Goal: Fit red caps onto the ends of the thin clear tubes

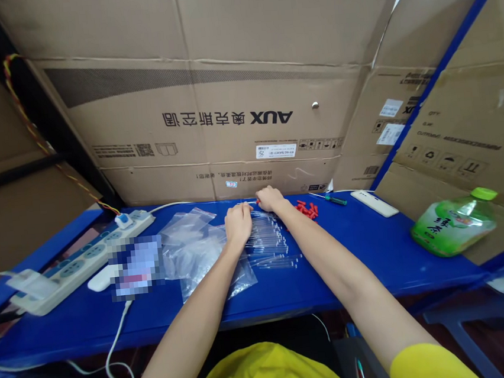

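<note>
Closest in: your yellow shirt (pixel 270 374), at the desk (pixel 352 256) edge. Left to right from there: white power strip (pixel 113 237) with plugs in it, then a phone (pixel 141 265), screen blurred out, white cable at its near end. Next, clear plastic bags (pixel 191 251), overlapping, partly under your left forearm. Your left hand (pixel 238 223) has fingers curled at the tubes' far end; can't tell what it grips. Clear tubes (pixel 265 235) lie in a loose row between your forearms. Your right hand (pixel 269 198) is just beside, fingers bent, red at the fingertips; can't tell if pinched. Then red pieces (pixel 308 210) piled by your right forearm, screwdriver (pixel 335 200), white slab (pixel 374 203), green-labelled bottle (pixel 454 226) tilted over.
</note>
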`<action>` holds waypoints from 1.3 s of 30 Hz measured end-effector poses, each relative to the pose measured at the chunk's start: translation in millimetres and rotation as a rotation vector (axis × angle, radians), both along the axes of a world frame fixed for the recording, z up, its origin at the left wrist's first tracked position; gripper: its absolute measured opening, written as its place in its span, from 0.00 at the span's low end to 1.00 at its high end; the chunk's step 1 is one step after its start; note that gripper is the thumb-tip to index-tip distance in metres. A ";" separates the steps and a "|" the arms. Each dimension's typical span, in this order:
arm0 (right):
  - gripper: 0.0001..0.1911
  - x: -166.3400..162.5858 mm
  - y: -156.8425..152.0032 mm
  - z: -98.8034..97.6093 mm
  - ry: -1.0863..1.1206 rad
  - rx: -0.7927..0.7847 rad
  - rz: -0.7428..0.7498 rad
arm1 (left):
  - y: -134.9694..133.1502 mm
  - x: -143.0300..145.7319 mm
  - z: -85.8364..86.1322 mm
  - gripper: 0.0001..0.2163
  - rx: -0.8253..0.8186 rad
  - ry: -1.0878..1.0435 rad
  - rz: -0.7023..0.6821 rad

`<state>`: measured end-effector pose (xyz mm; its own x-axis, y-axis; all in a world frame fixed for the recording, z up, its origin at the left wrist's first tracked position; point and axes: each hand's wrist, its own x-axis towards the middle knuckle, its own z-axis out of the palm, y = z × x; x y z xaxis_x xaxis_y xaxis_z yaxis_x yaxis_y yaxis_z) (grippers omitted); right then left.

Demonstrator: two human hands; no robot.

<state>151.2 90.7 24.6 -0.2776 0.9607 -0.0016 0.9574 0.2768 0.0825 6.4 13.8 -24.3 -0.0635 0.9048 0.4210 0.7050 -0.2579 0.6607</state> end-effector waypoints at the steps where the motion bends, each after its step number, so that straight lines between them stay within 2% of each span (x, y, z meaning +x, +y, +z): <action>1: 0.17 1.6 0.3 0.6 0.007 0.001 0.007 | 0.2 0.1 -0.4 0.24 0.001 -0.008 -0.001; 11: 0.17 13.0 1.4 0.4 0.097 0.020 0.061 | 4.4 -1.8 -5.8 0.24 0.047 -0.060 0.006; 19: 0.17 21.1 1.5 -0.5 0.082 -0.021 0.012 | 4.3 -3.3 -3.1 0.23 0.038 -0.085 0.013; 25: 0.15 34.2 -7.7 9.7 0.095 -0.023 0.026 | 4.2 -4.4 -0.5 0.19 0.095 -0.088 0.043; 27: 0.14 40.0 -15.4 14.7 0.122 0.025 0.042 | 2.3 -3.8 1.5 0.17 0.109 -0.082 0.061; 30: 0.13 49.0 -34.3 18.6 0.200 0.196 0.118 | -3.0 -2.3 6.6 0.13 0.165 -0.058 0.062; 34: 0.13 58.3 -67.3 11.6 0.366 0.323 0.207 | -10.6 0.3 14.6 0.14 0.243 0.021 -0.052; 39: 0.11 57.6 -90.8 -4.0 0.798 0.330 0.278 | -15.5 6.1 17.5 0.12 0.209 0.127 -0.270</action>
